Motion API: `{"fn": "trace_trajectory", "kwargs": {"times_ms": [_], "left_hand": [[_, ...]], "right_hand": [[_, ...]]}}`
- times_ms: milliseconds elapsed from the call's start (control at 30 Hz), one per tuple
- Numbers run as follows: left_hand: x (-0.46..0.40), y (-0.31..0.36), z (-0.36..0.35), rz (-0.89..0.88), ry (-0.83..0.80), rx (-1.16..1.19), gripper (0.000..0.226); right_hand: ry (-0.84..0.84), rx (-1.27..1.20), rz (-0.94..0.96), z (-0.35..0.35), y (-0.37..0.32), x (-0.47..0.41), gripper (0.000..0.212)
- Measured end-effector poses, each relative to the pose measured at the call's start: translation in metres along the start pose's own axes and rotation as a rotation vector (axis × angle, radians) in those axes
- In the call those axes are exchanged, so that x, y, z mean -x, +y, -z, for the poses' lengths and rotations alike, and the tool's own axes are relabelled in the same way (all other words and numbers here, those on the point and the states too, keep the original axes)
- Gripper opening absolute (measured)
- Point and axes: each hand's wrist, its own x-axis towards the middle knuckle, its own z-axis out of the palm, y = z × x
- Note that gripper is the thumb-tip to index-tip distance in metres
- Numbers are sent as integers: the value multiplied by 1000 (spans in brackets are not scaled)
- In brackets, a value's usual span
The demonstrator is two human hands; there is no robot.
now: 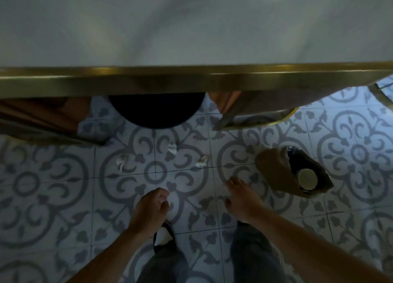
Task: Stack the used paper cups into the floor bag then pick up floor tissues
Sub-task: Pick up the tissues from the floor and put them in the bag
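Note:
A brown paper bag [270, 165] stands on the patterned floor at the right, with a dark liner and a paper cup [307, 179] inside it, mouth up. Three crumpled white tissues lie on the tiles under the table edge: one on the left [121, 161], one in the middle [172, 148], one on the right [203, 161]. My left hand [150, 210] hangs above the floor with fingers curled loosely and nothing in it. My right hand [241, 199] is stretched forward, fingers apart, empty, just left of the bag.
A white table [191, 27] with a brass edge [191, 78] fills the top of the view. Its round black base [156, 110] stands on the tiles behind the tissues. Chairs with brown seats [40, 116] and gold legs [257, 121] flank it. My legs and sandal [163, 238] are below.

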Motion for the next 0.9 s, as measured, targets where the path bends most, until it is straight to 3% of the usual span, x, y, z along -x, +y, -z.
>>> {"fn": "trace_trajectory", "kwargs": {"times_ms": [300, 633, 900], "left_hand": [[-32, -77, -19, -20, 67, -70, 23], [-150, -157, -69, -105, 104, -238, 23], [-242, -153, -59, -185, 147, -398, 17]], "right_hand": [[17, 97, -12, -71, -24, -76, 46], [155, 113, 105, -147, 12, -215, 38], [2, 405, 304, -138, 37, -309, 46]]}}
